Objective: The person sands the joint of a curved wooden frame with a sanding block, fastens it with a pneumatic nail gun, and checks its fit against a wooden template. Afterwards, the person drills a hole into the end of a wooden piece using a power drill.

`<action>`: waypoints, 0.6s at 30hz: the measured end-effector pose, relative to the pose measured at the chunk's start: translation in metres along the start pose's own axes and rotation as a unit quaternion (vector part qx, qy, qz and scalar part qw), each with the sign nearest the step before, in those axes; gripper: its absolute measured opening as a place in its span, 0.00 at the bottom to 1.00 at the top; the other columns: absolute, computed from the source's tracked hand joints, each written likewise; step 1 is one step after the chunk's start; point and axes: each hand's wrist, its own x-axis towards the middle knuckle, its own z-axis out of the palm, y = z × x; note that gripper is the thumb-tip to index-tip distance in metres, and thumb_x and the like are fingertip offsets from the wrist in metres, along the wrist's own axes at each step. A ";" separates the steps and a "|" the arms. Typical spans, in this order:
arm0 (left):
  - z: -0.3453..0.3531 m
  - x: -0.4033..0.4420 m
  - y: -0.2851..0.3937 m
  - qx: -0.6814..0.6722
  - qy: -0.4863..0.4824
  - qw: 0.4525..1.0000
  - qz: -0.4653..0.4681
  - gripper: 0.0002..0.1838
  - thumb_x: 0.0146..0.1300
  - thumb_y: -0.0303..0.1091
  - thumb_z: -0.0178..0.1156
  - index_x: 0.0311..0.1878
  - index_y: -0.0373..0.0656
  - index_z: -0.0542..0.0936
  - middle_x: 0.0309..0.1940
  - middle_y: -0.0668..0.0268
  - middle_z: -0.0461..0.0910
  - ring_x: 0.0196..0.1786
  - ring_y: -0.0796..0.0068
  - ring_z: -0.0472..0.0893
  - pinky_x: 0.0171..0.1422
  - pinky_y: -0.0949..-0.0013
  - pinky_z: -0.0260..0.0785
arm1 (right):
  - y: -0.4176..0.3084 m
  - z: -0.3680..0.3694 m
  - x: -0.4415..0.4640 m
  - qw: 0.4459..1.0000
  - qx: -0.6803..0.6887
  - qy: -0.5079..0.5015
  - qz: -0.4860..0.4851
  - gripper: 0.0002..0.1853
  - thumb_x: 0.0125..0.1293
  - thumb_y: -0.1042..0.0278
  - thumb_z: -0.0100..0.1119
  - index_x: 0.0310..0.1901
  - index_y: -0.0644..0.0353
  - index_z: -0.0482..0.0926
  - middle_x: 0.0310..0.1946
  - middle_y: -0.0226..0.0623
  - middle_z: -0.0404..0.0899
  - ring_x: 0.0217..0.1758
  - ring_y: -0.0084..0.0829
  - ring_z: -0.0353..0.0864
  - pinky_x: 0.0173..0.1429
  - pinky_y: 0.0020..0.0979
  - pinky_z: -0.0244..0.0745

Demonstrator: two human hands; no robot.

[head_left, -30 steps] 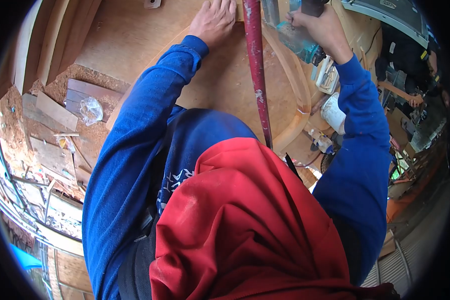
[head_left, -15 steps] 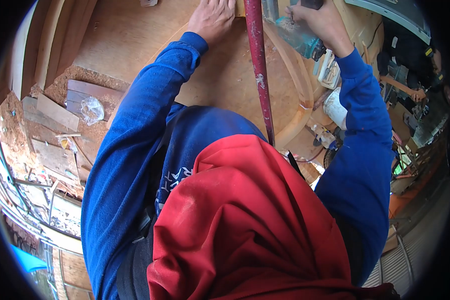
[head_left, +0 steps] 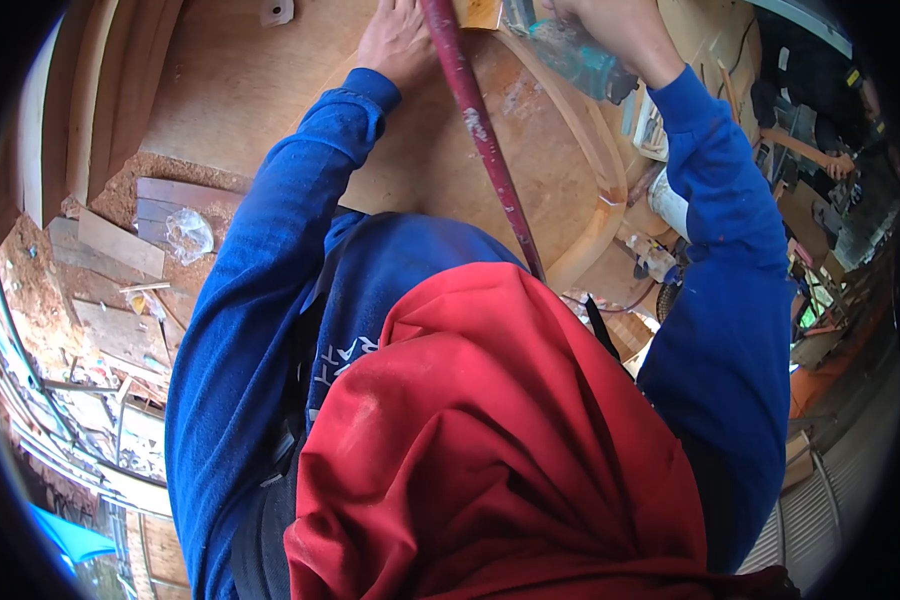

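My left hand (head_left: 398, 42) lies with its fingers stretched out on the plywood surface (head_left: 260, 80), left of a worn red pole (head_left: 482, 135). The top edge of the view cuts off its fingertips. At the upper right my right hand (head_left: 620, 35) is closed on a teal power tool (head_left: 578, 62); its exact kind is unclear, and its top is out of view. Beside the tool runs a curved wooden frame piece (head_left: 595, 140) on the plywood. Between the hands, a short yellowish wood piece (head_left: 482, 14) shows at the top edge.
The red pole slants down in front of my body. Upright boards (head_left: 95, 100) stand at the left. Scrap planks (head_left: 120, 243) and a clear plastic bag (head_left: 189, 236) lie on the sawdust floor. A white bucket (head_left: 668, 200) is at right. Another person's hand (head_left: 838, 166) shows farther right.
Both hands and the tool sit higher and more to the left in view. The pole's upper end has shifted left, and more of the curved frame piece shows.
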 end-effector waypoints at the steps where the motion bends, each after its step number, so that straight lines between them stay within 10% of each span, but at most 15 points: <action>1: -0.008 0.003 0.003 -0.036 -0.002 0.998 -0.042 0.18 0.58 0.32 0.53 0.48 0.31 0.78 0.42 0.50 0.75 0.47 0.50 0.75 0.58 0.52 0.70 | 0.003 0.004 0.001 0.999 0.016 0.023 -0.018 0.11 0.49 0.75 0.66 0.33 0.71 0.79 0.24 0.39 0.81 0.24 0.31 0.83 0.28 0.32 0.76; 5: 0.001 -0.005 -0.010 0.083 0.191 0.969 0.136 0.17 0.57 0.32 0.53 0.46 0.31 0.77 0.39 0.51 0.74 0.43 0.52 0.76 0.52 0.53 0.69 | 0.021 0.007 0.013 0.997 0.059 0.036 -0.031 0.13 0.47 0.76 0.67 0.35 0.74 0.79 0.27 0.44 0.83 0.25 0.32 0.84 0.29 0.34 0.77; 12: -0.031 0.005 0.008 -0.022 -0.086 0.995 -0.055 0.26 0.63 0.36 0.57 0.59 0.25 0.73 0.54 0.47 0.77 0.58 0.54 0.77 0.64 0.56 0.70 | 0.036 0.019 0.017 0.986 -0.053 0.113 -0.113 0.17 0.48 0.75 0.68 0.40 0.72 0.79 0.29 0.46 0.83 0.28 0.35 0.85 0.31 0.35 0.79; 14: -0.012 0.004 0.008 0.057 0.027 0.998 -0.021 0.21 0.60 0.38 0.57 0.54 0.35 0.74 0.42 0.62 0.76 0.45 0.64 0.77 0.45 0.64 0.70 | 0.037 0.015 0.014 0.990 -0.021 0.090 -0.105 0.20 0.50 0.73 0.69 0.44 0.72 0.78 0.30 0.44 0.83 0.31 0.32 0.85 0.35 0.35 0.80; 18: 0.009 0.000 0.000 0.059 0.044 0.997 -0.020 0.25 0.61 0.40 0.57 0.57 0.32 0.74 0.44 0.59 0.77 0.48 0.63 0.77 0.48 0.63 0.69 | 0.036 -0.029 0.004 0.996 0.032 -0.062 -0.049 0.20 0.54 0.70 0.72 0.47 0.69 0.78 0.33 0.39 0.83 0.34 0.28 0.84 0.38 0.33 0.81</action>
